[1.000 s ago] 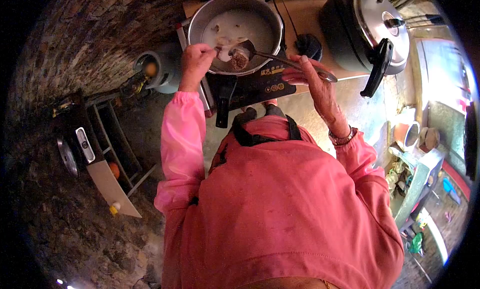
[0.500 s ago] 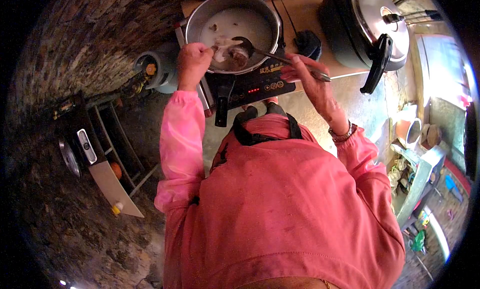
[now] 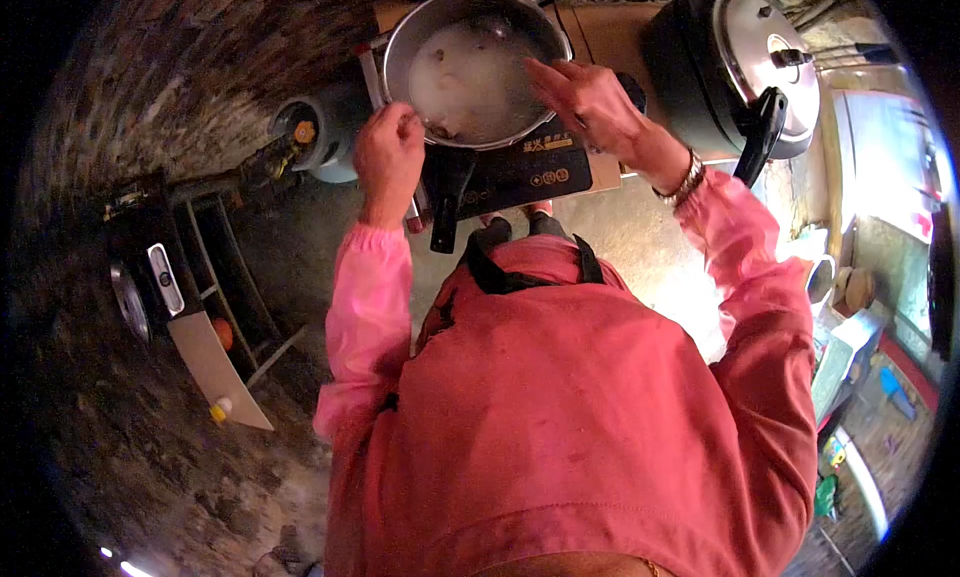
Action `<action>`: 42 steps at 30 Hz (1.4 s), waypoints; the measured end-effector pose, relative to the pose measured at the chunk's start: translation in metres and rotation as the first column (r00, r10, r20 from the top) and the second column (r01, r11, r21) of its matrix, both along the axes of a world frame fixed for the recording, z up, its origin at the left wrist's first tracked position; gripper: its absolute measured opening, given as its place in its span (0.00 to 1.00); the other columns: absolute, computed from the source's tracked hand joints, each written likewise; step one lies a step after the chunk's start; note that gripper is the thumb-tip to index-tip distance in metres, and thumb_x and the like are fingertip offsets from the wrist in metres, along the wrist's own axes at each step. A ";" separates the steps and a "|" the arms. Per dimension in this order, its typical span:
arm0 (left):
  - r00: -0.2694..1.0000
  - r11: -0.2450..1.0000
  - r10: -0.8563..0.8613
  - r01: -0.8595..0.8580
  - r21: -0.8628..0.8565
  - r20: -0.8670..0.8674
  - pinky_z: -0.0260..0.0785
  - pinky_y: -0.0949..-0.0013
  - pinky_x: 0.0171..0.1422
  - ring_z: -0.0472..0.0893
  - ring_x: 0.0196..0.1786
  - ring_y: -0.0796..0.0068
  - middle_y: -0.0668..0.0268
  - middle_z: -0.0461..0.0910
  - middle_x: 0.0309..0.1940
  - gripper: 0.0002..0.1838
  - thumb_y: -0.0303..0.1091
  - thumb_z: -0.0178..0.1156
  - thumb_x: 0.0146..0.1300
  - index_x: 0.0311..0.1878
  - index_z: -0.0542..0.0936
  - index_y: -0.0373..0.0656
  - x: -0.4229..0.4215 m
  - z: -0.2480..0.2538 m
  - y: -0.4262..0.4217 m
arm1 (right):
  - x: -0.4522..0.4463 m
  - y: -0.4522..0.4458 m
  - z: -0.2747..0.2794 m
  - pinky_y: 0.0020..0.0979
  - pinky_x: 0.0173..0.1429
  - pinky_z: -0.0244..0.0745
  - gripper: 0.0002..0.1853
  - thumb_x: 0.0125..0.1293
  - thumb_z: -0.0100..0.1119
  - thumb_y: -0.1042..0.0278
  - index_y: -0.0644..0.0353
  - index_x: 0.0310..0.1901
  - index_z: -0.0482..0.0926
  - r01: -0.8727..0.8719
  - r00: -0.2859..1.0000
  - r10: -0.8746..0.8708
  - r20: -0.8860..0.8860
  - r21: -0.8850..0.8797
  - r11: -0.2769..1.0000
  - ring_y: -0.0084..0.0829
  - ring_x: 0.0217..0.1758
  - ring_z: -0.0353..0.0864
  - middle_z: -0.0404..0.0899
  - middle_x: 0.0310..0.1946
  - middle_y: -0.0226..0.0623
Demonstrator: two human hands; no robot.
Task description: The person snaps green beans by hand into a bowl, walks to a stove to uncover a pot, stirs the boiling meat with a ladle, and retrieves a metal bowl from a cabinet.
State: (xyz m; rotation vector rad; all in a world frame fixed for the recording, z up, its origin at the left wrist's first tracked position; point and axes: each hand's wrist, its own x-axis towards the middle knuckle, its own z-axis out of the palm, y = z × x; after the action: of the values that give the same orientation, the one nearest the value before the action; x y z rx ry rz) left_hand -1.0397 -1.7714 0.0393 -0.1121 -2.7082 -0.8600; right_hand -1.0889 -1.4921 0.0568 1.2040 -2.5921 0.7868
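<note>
My left hand (image 3: 390, 157) is closed beside the left rim of a metal pot (image 3: 397, 102); anything inside its fingers is hidden. The pot holds cloudy whitish liquid (image 3: 460, 82) with a few brownish bits. Over the pot's right rim, my right hand (image 3: 600, 112) points its fingers inward. Those fingers are slightly blurred and their underside is hidden. No ladle shows in this view. Under the pot sits a black induction cooker (image 3: 530, 167), with the pot's black handle (image 3: 453, 199) extending toward me.
A large dark pressure cooker (image 3: 690, 77) with a shiny lid (image 3: 755, 37) stands on the right of the counter. A grey gas cylinder (image 3: 335, 152) is left of the pot. Lower left are a dark rack (image 3: 225, 277) and a cleaver-shaped blade (image 3: 215, 362).
My right hand has moved left and up, over the pot's rim. The ladle it held is out of sight. My left hand has drawn slightly back. The cooker's red lights no longer show.
</note>
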 end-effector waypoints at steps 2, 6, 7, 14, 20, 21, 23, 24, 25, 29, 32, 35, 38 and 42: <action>0.997 0.991 0.065 -0.068 0.113 0.029 0.69 0.62 0.33 0.79 0.29 0.60 0.58 0.79 0.27 0.07 0.29 0.61 0.54 0.36 0.78 0.39 0.026 -0.002 -0.009 | -0.016 -0.003 -0.007 0.38 0.34 0.76 0.19 0.60 0.57 0.71 0.70 0.53 0.72 -0.053 0.993 0.057 -0.101 0.039 0.998 0.45 0.32 0.79 0.77 0.32 0.47; 0.975 0.958 0.144 -0.180 0.221 0.170 0.68 0.66 0.32 0.78 0.28 0.65 0.60 0.78 0.27 0.09 0.32 0.62 0.57 0.38 0.78 0.39 0.084 -0.009 -0.017 | -0.041 -0.015 -0.033 0.37 0.34 0.77 0.19 0.59 0.56 0.73 0.69 0.52 0.73 -0.126 0.957 0.154 -0.246 0.127 0.984 0.43 0.34 0.79 0.76 0.33 0.45; 0.965 0.951 0.159 -0.206 0.229 0.209 0.68 0.67 0.32 0.78 0.28 0.66 0.60 0.78 0.28 0.09 0.33 0.62 0.57 0.39 0.78 0.39 0.095 -0.012 -0.015 | -0.044 -0.019 -0.036 0.37 0.34 0.77 0.18 0.59 0.56 0.72 0.68 0.51 0.73 -0.166 0.947 0.188 -0.260 0.105 0.981 0.43 0.33 0.79 0.76 0.32 0.45; 0.948 0.985 -0.023 -0.033 0.170 0.318 0.69 0.56 0.38 0.77 0.32 0.49 0.54 0.78 0.29 0.25 0.49 0.66 0.53 0.43 0.76 0.36 0.118 -0.027 0.012 | -0.031 -0.044 -0.031 0.40 0.36 0.76 0.11 0.64 0.54 0.70 0.66 0.46 0.76 -0.114 0.993 0.110 -0.039 -0.138 0.984 0.49 0.29 0.77 0.75 0.26 0.47; 0.891 0.995 -0.047 0.002 0.098 0.451 0.68 0.53 0.43 0.79 0.35 0.45 0.47 0.79 0.31 0.26 0.51 0.62 0.57 0.43 0.73 0.33 0.110 -0.030 0.015 | -0.025 -0.034 -0.019 0.34 0.34 0.75 0.10 0.65 0.53 0.70 0.66 0.44 0.77 -0.066 0.978 0.083 0.191 -0.094 0.993 0.45 0.32 0.80 0.80 0.32 0.47; 0.895 0.994 -0.048 0.000 0.107 0.443 0.68 0.53 0.43 0.78 0.35 0.44 0.47 0.79 0.31 0.26 0.51 0.62 0.57 0.44 0.73 0.33 0.111 -0.033 0.014 | -0.025 -0.032 -0.015 0.33 0.34 0.75 0.11 0.66 0.53 0.69 0.66 0.45 0.77 -0.054 0.976 0.074 0.205 -0.100 0.994 0.42 0.32 0.81 0.80 0.33 0.46; 0.902 0.992 -0.054 0.000 0.126 0.427 0.68 0.52 0.44 0.78 0.36 0.44 0.47 0.79 0.32 0.26 0.51 0.61 0.58 0.44 0.72 0.33 0.112 -0.040 0.013 | -0.021 -0.022 -0.004 0.31 0.35 0.76 0.13 0.67 0.54 0.66 0.67 0.46 0.77 0.085 0.904 -0.020 0.427 -0.134 0.987 0.35 0.32 0.82 0.81 0.34 0.45; 0.910 0.994 -0.049 0.002 0.114 0.412 0.68 0.52 0.44 0.78 0.36 0.44 0.47 0.79 0.32 0.27 0.51 0.61 0.58 0.45 0.72 0.33 0.113 -0.041 0.014 | -0.019 -0.018 -0.002 0.30 0.36 0.77 0.14 0.68 0.54 0.64 0.67 0.47 0.77 0.156 0.845 -0.059 0.532 -0.139 0.978 0.31 0.32 0.83 0.82 0.34 0.44; 0.917 0.995 -0.044 0.004 0.101 0.396 0.68 0.52 0.44 0.78 0.37 0.44 0.47 0.79 0.32 0.27 0.51 0.61 0.59 0.45 0.72 0.33 0.113 -0.041 0.015 | -0.018 -0.016 -0.005 0.29 0.36 0.78 0.16 0.68 0.54 0.62 0.68 0.47 0.77 0.226 0.748 -0.041 0.663 -0.197 0.954 0.30 0.33 0.83 0.82 0.34 0.44; 0.918 0.994 -0.044 0.000 0.112 0.394 0.68 0.53 0.45 0.78 0.38 0.45 0.46 0.79 0.33 0.28 0.50 0.60 0.60 0.48 0.72 0.31 0.116 -0.045 0.015 | -0.015 -0.016 -0.029 0.27 0.41 0.80 0.21 0.69 0.54 0.58 0.72 0.48 0.76 0.456 0.471 0.080 0.879 -0.320 0.830 0.29 0.36 0.83 0.82 0.34 0.42; 0.917 0.993 -0.055 0.009 0.116 0.395 0.68 0.54 0.45 0.78 0.37 0.45 0.46 0.79 0.34 0.29 0.49 0.60 0.60 0.50 0.72 0.30 0.115 -0.043 0.015 | -0.007 -0.027 -0.042 0.27 0.43 0.81 0.21 0.70 0.53 0.58 0.74 0.48 0.76 0.551 0.440 0.141 0.887 -0.391 0.737 0.31 0.38 0.84 0.82 0.34 0.44; 0.921 0.995 -0.038 -0.002 0.102 0.388 0.68 0.54 0.46 0.78 0.37 0.45 0.46 0.79 0.33 0.29 0.49 0.61 0.59 0.50 0.72 0.29 0.116 -0.043 0.016 | 0.007 -0.029 -0.034 0.28 0.45 0.81 0.21 0.70 0.52 0.58 0.73 0.50 0.75 0.567 0.450 0.155 0.879 -0.415 0.711 0.33 0.39 0.84 0.82 0.37 0.46; 0.917 0.988 -0.033 -0.030 0.152 0.398 0.67 0.53 0.47 0.78 0.39 0.43 0.44 0.78 0.35 0.29 0.49 0.61 0.59 0.49 0.73 0.29 0.116 -0.042 0.017 | 0.018 -0.024 -0.026 0.29 0.47 0.80 0.21 0.71 0.51 0.58 0.73 0.51 0.75 0.586 0.438 0.156 0.885 -0.413 0.697 0.33 0.40 0.84 0.82 0.40 0.47; 0.930 0.989 -0.035 -0.021 0.148 0.365 0.67 0.51 0.48 0.76 0.41 0.41 0.43 0.78 0.37 0.29 0.48 0.62 0.58 0.49 0.73 0.28 0.117 -0.046 0.017 | 0.033 -0.022 -0.020 0.29 0.49 0.79 0.22 0.71 0.49 0.58 0.72 0.53 0.74 0.606 0.439 0.137 0.888 -0.406 0.684 0.33 0.43 0.83 0.81 0.41 0.47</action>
State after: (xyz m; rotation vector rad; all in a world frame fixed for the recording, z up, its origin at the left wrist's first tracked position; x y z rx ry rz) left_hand -0.9227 -1.7544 -0.0067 0.0814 -2.9687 -1.1875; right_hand -1.0558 -1.5140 0.0372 0.0349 -2.4179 2.5492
